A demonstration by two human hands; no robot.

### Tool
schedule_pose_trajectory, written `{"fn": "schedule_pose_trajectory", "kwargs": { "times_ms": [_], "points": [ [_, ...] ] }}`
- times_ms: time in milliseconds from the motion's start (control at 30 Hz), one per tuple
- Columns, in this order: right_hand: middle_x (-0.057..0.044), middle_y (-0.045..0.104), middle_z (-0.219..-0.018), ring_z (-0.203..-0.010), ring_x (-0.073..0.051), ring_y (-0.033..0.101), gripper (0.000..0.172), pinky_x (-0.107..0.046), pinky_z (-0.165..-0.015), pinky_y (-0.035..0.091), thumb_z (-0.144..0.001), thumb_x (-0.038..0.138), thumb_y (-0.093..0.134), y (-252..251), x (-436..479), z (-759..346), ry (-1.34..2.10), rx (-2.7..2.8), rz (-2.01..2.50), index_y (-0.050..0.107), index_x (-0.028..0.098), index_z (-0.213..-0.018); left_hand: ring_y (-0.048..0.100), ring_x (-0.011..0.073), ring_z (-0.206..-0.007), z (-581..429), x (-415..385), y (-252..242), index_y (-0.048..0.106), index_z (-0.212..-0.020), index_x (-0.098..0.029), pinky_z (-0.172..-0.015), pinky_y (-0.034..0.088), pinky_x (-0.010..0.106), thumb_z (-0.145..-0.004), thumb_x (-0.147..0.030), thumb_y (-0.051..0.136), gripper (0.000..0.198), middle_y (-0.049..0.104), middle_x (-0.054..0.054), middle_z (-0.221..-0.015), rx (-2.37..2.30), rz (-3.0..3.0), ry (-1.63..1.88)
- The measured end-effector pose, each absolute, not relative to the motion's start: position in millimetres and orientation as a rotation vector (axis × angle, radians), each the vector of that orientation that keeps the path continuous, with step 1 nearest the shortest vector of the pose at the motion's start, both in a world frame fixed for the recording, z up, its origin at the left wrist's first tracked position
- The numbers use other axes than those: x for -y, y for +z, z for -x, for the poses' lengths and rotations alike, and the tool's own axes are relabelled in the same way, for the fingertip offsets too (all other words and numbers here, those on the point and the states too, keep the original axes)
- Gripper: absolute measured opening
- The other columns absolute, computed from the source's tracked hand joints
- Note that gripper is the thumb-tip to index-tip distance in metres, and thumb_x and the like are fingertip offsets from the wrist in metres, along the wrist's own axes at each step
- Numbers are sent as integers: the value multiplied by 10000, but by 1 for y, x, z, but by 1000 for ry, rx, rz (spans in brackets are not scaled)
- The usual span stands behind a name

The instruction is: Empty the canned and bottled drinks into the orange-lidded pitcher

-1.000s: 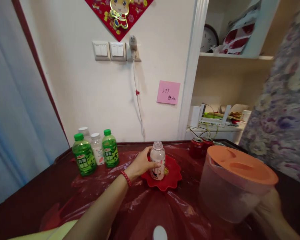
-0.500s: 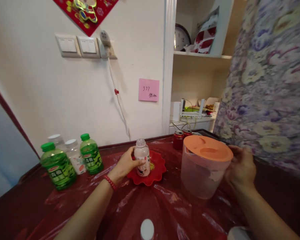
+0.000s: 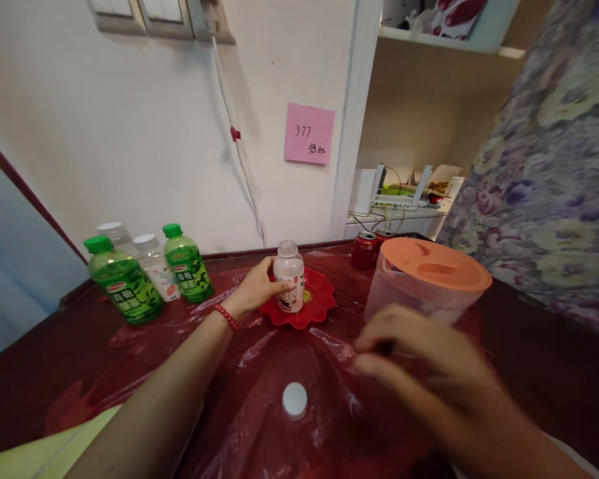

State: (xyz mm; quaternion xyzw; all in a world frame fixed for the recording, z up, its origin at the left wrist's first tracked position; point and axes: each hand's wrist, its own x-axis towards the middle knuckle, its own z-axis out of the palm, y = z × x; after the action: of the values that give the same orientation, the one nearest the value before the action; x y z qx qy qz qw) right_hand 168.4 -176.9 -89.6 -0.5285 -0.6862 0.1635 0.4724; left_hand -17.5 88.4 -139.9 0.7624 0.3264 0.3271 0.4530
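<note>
The left hand [image 3: 256, 293] is closed around a small uncapped bottle [image 3: 289, 278] standing upright on a red plate [image 3: 320, 303]. The right hand [image 3: 419, 372], blurred, hovers with fingers loosely spread and empty, just in front of an orange-lidded pitcher [image 3: 432, 267]. A white cap [image 3: 294, 400] lies on the table [image 3: 529, 339].

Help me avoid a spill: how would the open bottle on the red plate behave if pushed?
Tall and narrow, the bottle probably tips easily. Uncapped, it could spill whatever it holds. The left hand gripping it likely steadies it.
</note>
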Motion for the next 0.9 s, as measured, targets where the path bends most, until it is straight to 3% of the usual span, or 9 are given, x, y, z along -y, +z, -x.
{"fn": "schedule_pose_trajectory", "kwargs": {
  "times_ms": [67, 133, 267, 433, 533, 600, 700, 767, 900],
  "points": [
    [4, 651, -929, -850, -176, 611, 84, -279, -720, 481, -989, 229, 618, -94, 161, -142, 478, 1992, 1334, 688, 268, -964, 660, 300, -1178, 18, -89, -140, 588, -1260, -169, -1019, 513, 450, -674, -388, 864, 684, 690, 133, -1303, -806, -1897, 805],
    [-1, 659, -1016, -923, -188, 615, 154, -296, -789, 486, -937, 145, 686, -104, 146, -126, 501, 2220, 1474, 709, 259, -1037, 662, 297, -1168, 18, -88, -140, 593, -1248, -173, -1011, 513, 439, -674, -391, 858, 669, 692, 124, -1295, -829, -1925, 811],
    [-73, 664, -1135, -977, -277, 640, 300, -390, -830, 526, -888, 301, 791, -128, 123, -109, 445, 2598, 1751, 729, 274, -1181, 655, 302, -1165, 20, -86, -140, 598, -1222, -161, -1010, 507, 427, -673, -399, 838, 645, 697, 134, -1275, -837, -1948, 843],
    [-84, 675, -1096, -949, -288, 660, 375, -393, -830, 536, -809, 405, 857, -156, 106, -94, 374, 2711, 1776, 757, 291, -1152, 663, 318, -1145, 23, -83, -140, 600, -1201, -165, -981, 524, 422, -667, -379, 841, 624, 712, 128, -1239, -810, -1909, 845],
    [-83, 681, -1063, -921, -286, 665, 294, -399, -828, 528, -848, 376, 824, -161, 103, -93, 368, 2750, 1800, 761, 271, -1115, 659, 315, -1155, 23, -83, -141, 612, -1202, -184, -988, 522, 416, -656, -351, 853, 620, 717, 110, -1245, -813, -1889, 866],
    [-74, 679, -1088, -948, -284, 662, 261, -403, -862, 516, -849, 335, 815, -154, 105, -97, 379, 2713, 1809, 750, 263, -1092, 662, 311, -1138, 24, -82, -142, 625, -1193, -193, -976, 526, 414, -653, -349, 857, 608, 727, 96, -1221, -810, -1891, 877],
    [-47, 651, -1195, -1061, -273, 624, 372, -391, -935, 476, -803, 207, 794, -128, 102, -112, 333, 2363, 1730, 694, 279, -1155, 665, 306, -1107, 24, -82, -144, 626, -1190, -191, -949, 528, 400, -645, -356, 865, 617, 732, 95, -1192, -799, -1876, 877],
    [-58, 641, -1185, -1056, -250, 610, 364, -356, -903, 469, -848, 151, 680, -106, 92, -125, 194, 2111, 1586, 666, 258, -1195, 661, 301, -1102, 23, -81, -145, 616, -1188, -187, -936, 526, 384, -643, -352, 865, 621, 727, 98, -1195, -781, -1849, 875],
    [-90, 618, -1160, -1041, -246, 601, 347, -363, -923, 464, -934, 277, 556, -75, 47, -145, -86, 1864, 1378, 668, 221, -1258, 646, 305, -1132, 21, -81, -146, 613, -1171, -197, -965, 503, 389, -628, -326, 875, 616, 720, 94, -1222, -788, -1829, 879]
  ]
}}
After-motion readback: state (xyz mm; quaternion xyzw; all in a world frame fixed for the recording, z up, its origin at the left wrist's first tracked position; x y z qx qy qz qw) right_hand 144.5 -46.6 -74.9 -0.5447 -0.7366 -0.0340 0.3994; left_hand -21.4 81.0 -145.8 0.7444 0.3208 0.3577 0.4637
